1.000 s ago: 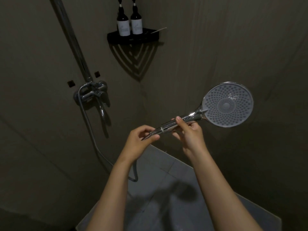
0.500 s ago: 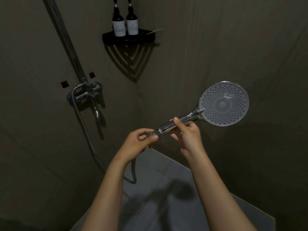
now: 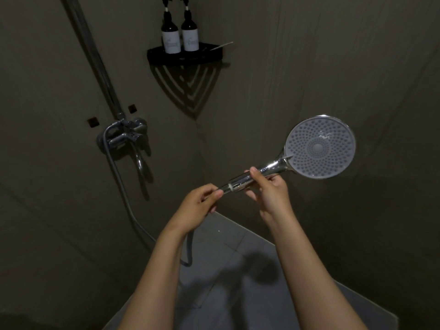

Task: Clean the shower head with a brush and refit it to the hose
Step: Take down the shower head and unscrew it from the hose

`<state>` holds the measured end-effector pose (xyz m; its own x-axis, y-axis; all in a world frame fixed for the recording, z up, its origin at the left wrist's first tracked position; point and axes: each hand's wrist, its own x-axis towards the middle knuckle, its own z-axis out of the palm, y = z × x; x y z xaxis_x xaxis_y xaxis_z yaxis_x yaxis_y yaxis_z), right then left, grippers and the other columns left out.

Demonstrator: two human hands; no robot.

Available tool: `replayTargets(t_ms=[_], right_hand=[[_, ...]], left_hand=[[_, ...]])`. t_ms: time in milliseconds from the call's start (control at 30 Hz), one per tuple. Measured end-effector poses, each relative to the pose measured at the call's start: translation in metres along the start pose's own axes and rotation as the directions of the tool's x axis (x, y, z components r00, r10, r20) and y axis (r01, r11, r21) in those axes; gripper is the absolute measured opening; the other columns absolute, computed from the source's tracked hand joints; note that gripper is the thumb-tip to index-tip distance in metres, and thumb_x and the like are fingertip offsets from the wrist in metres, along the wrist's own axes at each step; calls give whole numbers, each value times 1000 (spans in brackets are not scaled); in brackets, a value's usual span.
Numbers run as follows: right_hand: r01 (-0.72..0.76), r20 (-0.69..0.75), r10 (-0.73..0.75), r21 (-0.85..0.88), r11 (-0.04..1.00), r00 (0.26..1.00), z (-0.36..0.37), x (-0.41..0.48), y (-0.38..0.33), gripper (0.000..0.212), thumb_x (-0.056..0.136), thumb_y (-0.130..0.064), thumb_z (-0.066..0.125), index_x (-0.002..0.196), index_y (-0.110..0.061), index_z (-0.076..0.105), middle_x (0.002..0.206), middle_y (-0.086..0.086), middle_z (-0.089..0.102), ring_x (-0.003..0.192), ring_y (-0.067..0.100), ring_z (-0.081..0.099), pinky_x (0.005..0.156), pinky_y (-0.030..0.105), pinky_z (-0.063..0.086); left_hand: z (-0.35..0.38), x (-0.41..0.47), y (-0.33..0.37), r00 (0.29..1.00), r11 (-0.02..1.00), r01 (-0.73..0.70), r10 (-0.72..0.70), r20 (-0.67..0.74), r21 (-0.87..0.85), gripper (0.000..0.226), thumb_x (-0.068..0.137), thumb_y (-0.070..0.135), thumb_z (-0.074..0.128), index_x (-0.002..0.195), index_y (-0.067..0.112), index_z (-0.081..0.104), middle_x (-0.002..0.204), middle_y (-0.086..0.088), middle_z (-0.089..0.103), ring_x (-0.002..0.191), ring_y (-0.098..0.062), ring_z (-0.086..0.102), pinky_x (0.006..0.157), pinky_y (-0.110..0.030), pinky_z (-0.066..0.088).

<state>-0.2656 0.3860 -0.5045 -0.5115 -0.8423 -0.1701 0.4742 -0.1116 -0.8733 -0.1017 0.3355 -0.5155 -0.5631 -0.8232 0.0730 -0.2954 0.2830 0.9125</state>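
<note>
Head view: we see a black corner shelf (image 3: 185, 57), up and left of the shower head (image 3: 319, 146), carrying two dark pump bottles (image 3: 170, 36). Their white labels bear script too small for us to read. Our right hand (image 3: 271, 194) curls round the shower head's chrome handle, with the spray face turned toward us. Our left hand (image 3: 197, 206) pinches the hose (image 3: 122, 186) end at the handle's base, down and left of the shower head.
</note>
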Motion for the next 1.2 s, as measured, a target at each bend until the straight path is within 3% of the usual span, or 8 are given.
replayTargets(t_ms=[167, 300, 433, 700, 800, 1000, 1100, 1200], right_hand=[[4, 21, -4, -15, 1000, 1000, 1, 2, -1, 11, 88, -14, 62, 98, -15, 57, 91, 1, 70, 85, 15, 67, 72, 32, 53], [4, 27, -4, -9, 1000, 1000, 0, 4, -2, 18, 88, -14, 63, 105, -11, 56, 94, 3, 70, 91, 18, 67, 78, 36, 53], [16, 32, -15, -21, 1000, 999, 2, 5, -4, 18, 89, -15, 62, 105, -13, 55, 94, 1, 70, 89, 15, 67, 72, 32, 51], [12, 37, -11, -24, 1000, 999, -2, 6, -4, 25, 88, -15, 62, 112, -11, 56, 93, 1, 70, 89, 16, 66, 72, 33, 51], [16, 50, -15, -30, 999, 999, -3, 6, -3, 20, 88, -14, 63, 107, -11, 57, 93, 1, 70, 90, 17, 66, 78, 37, 53], [74, 138, -64, -69, 995, 988, -1, 4, -11, 14, 90, -14, 60, 102, -8, 59, 88, -1, 70, 76, 8, 68, 63, 25, 55], [81, 177, -70, -57, 995, 982, 1, 5, -11, 4, 89, -13, 60, 93, -14, 60, 86, -4, 72, 80, 10, 67, 77, 33, 54], [105, 183, -91, -71, 992, 979, 2, 4, -13, 7, 89, -12, 60, 95, -14, 58, 85, -7, 72, 80, 9, 67, 65, 24, 54]], left_hand=[[0, 1, 6, 999, 999, 26, -27, 20, 25, 37, 99, 25, 42, 63, 20, 49, 47, 9, 51, 46, -7, 37, 50, -21, 32], [-2, 0, 12, 995, 989, 89, -82, 57, -116, 21, 95, 21, 52, 84, 7, 61, 65, 4, 65, 44, -5, 42, 44, -15, 34], [1, 4, 18, 999, 988, 36, -33, 16, -152, 17, 80, 5, 70, 95, 6, 63, 72, 3, 62, 52, 2, 53, 51, -14, 44], [4, 5, 15, 1000, 997, 8, -8, -7, -83, 6, 91, 9, 58, 93, 5, 61, 66, 0, 59, 47, -2, 52, 51, -15, 44], [4, 6, 15, 1000, 997, 22, -20, 21, -71, 11, 94, 11, 54, 92, 3, 61, 67, -1, 55, 49, -1, 51, 54, -12, 44], [1, 4, 19, 996, 997, 38, -33, 88, -61, 32, 100, 22, 39, 74, 13, 56, 60, 2, 50, 55, -2, 50, 64, -17, 41], [0, 3, 21, 993, 987, 109, -104, 48, -118, 45, 101, 31, 32, 70, 12, 59, 54, 3, 55, 49, -1, 51, 59, -12, 42], [1, 4, 23, 992, 974, 123, -120, 27, -189, 42, 101, 30, 34, 80, 9, 63, 59, 1, 61, 46, -5, 49, 53, -17, 41]])
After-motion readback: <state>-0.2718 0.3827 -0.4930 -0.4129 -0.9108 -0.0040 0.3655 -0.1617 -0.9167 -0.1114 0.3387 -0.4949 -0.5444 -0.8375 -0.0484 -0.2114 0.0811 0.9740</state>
